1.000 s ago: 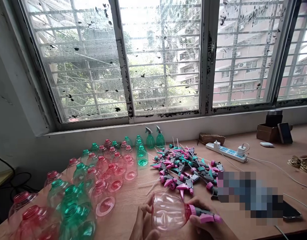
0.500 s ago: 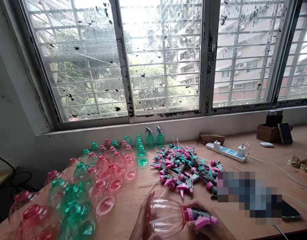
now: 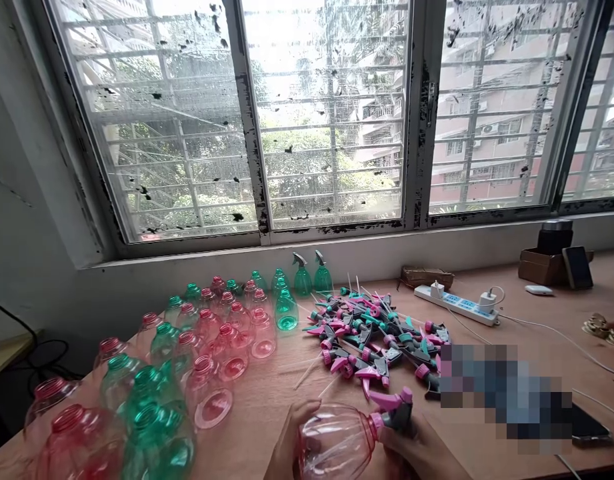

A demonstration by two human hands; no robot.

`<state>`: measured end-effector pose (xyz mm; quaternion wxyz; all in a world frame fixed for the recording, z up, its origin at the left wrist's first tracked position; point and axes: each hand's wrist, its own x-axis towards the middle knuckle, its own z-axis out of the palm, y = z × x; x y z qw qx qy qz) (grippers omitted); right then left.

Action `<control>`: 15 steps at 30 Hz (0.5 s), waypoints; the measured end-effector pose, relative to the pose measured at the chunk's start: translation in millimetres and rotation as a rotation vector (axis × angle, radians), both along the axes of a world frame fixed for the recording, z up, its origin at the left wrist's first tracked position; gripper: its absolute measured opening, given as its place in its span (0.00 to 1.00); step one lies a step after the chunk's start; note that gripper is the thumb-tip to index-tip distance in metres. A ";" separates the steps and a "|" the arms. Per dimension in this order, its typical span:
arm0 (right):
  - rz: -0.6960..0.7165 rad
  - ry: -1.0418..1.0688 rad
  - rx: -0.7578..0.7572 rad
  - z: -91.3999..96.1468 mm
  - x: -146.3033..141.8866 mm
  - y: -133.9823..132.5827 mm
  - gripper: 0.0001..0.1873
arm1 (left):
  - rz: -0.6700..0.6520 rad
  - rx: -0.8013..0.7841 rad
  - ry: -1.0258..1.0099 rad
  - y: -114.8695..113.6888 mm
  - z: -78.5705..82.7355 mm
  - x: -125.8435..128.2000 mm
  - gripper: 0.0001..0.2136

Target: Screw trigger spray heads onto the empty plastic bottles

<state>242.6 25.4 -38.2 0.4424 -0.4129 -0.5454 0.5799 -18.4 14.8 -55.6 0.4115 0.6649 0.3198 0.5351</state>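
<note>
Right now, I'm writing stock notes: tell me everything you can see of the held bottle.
The bottle is see-through pink, apparently plastic, with a rounded, fluted body and a narrow neck. It is held sideways, neck toward the right; the picture's bottom edge cuts part of it off. The left hand holds its body near the base. A pink and grey spray head sits at its mouth, gripped by the right hand; how tightly it is screwed cannot be told.

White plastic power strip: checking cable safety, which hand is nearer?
Right hand: in front of the strip, slightly left. Left hand: farther left, holding the transparent pink plastic bottle.
</note>
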 end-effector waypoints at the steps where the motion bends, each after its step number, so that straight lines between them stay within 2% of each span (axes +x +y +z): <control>1: -0.014 -0.016 -0.010 0.2 -0.5 -0.3 0.30 | 0.012 0.043 0.010 -0.6 -0.1 0.9 0.41; 5: -0.098 -0.046 -0.108 3.6 -0.2 -2.7 0.31 | 0.082 0.120 0.097 -6.9 3.9 5.5 0.39; 9: -0.049 -0.048 -0.141 9.6 2.3 -5.5 0.30 | 0.152 0.188 0.193 -10.5 5.4 8.5 0.36; 12: -0.049 0.003 -0.086 15.9 1.9 -8.5 0.29 | 0.153 0.190 0.201 -10.2 5.4 9.1 0.36; 15: -0.092 0.082 0.070 27.0 0.2 -12.6 0.27 | 0.199 0.201 0.222 -11.0 9.3 8.9 0.37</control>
